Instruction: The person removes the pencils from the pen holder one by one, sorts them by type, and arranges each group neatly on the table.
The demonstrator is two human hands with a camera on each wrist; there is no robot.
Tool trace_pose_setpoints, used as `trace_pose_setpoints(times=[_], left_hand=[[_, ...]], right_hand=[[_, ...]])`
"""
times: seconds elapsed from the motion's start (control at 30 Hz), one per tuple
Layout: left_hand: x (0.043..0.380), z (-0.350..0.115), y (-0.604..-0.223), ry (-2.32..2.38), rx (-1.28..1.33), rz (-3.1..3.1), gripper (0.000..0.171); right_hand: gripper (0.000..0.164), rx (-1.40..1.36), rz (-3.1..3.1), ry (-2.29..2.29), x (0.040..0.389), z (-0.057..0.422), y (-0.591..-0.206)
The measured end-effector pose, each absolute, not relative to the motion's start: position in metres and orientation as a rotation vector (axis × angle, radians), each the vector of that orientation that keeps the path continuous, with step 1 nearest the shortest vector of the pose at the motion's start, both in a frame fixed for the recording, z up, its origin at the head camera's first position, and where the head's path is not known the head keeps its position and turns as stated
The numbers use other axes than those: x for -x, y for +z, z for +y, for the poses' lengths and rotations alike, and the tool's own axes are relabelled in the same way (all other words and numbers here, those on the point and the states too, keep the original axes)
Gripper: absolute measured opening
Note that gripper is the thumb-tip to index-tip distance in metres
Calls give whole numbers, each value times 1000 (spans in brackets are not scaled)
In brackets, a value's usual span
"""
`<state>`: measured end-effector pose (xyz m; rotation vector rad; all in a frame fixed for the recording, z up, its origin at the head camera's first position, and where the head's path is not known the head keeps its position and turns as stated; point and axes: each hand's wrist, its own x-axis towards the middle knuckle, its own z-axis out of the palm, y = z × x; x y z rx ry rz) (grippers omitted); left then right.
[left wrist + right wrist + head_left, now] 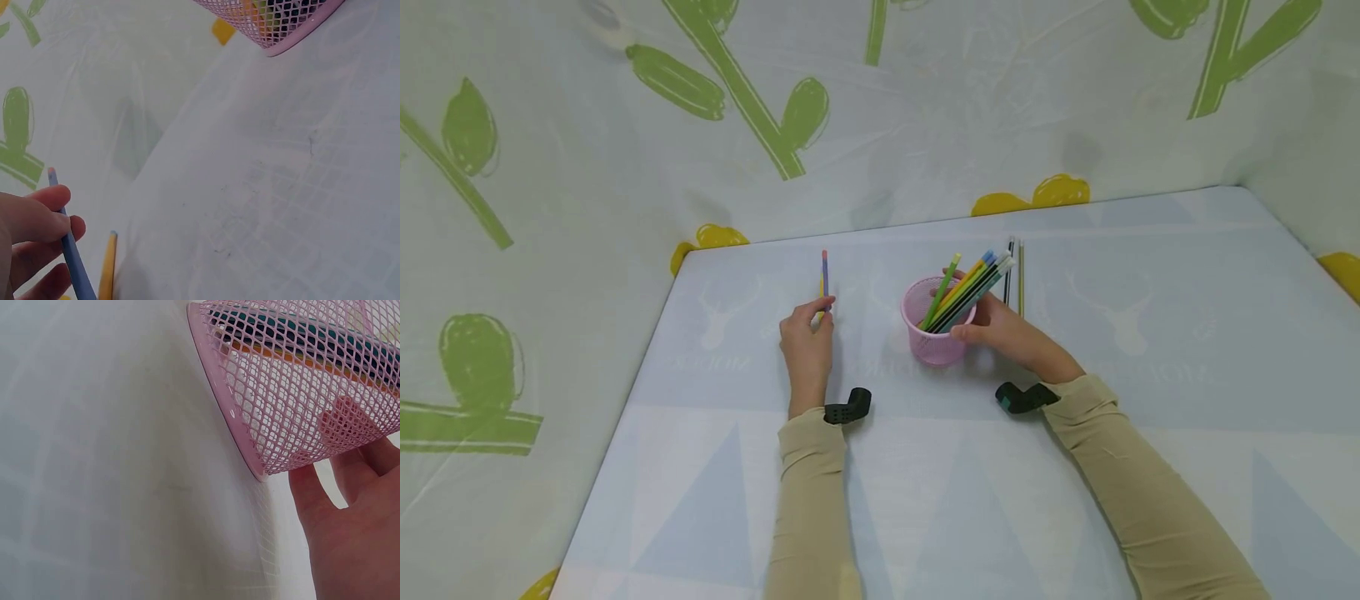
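My left hand (807, 348) pinches a blue pencil (74, 264) with a reddish tip between thumb and fingers. Close beside it is a yellow pencil (108, 269), which in the left wrist view looks apart from the fingers. My right hand (1017, 335) holds the pink mesh pencil cup (934, 348) by its right side, the thumb near the front of the rim and the fingers spread behind. Several pencils (972, 292) in green, yellow, black and pale blue lean to the right inside the cup. Through the mesh in the right wrist view, fingertips (347, 415) show against the far wall.
Behind my right hand a black pencil (1009, 271) and an olive-gold pencil (1021, 275) lie side by side on the pale cloth-covered table (925, 475). A curtain (925, 125) with green leaf prints hangs along the table's back edge.
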<state>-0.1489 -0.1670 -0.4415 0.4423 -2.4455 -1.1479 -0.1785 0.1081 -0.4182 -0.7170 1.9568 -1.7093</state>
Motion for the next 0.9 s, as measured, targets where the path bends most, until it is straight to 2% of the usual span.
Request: trace_pose_setpoints(times=[0.23, 0.9], left_hand=[[151, -163, -444, -1021, -439, -2606, 23], [148, -159, -445, -938, -424, -2745, 34]], right_hand=[[76, 712, 1976, -1693, 172, 107, -405], [76, 741, 1929, -1731, 173, 108, -408]])
